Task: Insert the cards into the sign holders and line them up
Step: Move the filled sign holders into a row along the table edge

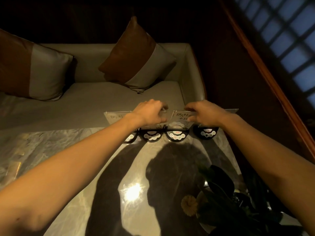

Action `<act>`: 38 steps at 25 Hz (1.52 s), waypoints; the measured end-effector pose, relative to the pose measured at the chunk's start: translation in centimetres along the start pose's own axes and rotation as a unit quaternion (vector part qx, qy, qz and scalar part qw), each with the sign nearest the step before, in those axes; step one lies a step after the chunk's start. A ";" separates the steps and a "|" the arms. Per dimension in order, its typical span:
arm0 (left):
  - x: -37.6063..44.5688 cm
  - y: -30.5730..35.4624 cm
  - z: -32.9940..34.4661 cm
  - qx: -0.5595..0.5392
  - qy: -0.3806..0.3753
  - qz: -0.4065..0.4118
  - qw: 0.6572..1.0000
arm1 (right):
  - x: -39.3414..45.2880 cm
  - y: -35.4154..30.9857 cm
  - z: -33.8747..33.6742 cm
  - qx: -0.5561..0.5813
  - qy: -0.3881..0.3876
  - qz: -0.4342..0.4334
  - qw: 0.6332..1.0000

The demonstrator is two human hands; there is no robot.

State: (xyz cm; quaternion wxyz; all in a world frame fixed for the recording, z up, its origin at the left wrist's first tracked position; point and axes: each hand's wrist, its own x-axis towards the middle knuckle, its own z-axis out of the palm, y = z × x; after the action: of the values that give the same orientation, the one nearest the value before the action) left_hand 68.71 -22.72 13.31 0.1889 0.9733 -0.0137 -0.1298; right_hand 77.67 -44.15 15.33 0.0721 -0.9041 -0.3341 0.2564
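Several clear acrylic sign holders on black half-round bases stand in a row along the far edge of the marble table point(68, 150). My left hand point(150, 113) grips the top of the second sign holder point(151, 135) from the left. My right hand point(202, 113) pinches the top of the third sign holder point(177, 135), whose white card point(180, 119) with dark lettering shows through. The leftmost holder point(115, 116) also carries a card; my left forearm hides part of its base. Behind my right wrist stands the rightmost holder point(207, 132).
A grey sofa point(102, 97) with two brown-and-grey cushions point(136, 55) lies just beyond the table's far edge. A potted plant with a yellow flower point(189, 205) stands at the near right. A wooden frame point(265, 74) and a lattice window run along the right.
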 end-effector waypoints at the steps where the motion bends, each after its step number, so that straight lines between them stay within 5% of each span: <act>1: 0.6 1.0 -0.1 -0.004 0.007 0.015 1.000 | -0.4 0.8 -0.7 0.002 0.016 0.010 1.000; 4: 2.4 3.9 0.4 0.008 0.017 0.046 0.999 | -1.6 4.6 -2.6 -0.098 0.077 0.067 0.990; 6: 3.4 5.1 1.4 0.018 0.000 0.050 0.999 | -2.6 6.7 -2.5 -0.153 0.035 0.111 0.981; 30: 4.2 5.5 4.0 0.025 0.062 0.030 0.997 | -2.9 6.8 0.6 -0.091 0.070 0.069 0.991; 38: 4.4 5.6 3.5 0.007 0.031 0.023 0.999 | -2.4 7.3 0.5 -0.087 0.088 0.074 0.990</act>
State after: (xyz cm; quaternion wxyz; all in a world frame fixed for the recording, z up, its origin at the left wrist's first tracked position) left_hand 72.23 -29.53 11.20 0.1857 0.9775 -0.0312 -0.0954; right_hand 80.00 -51.25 13.70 0.0030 -0.9481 -0.2800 0.1505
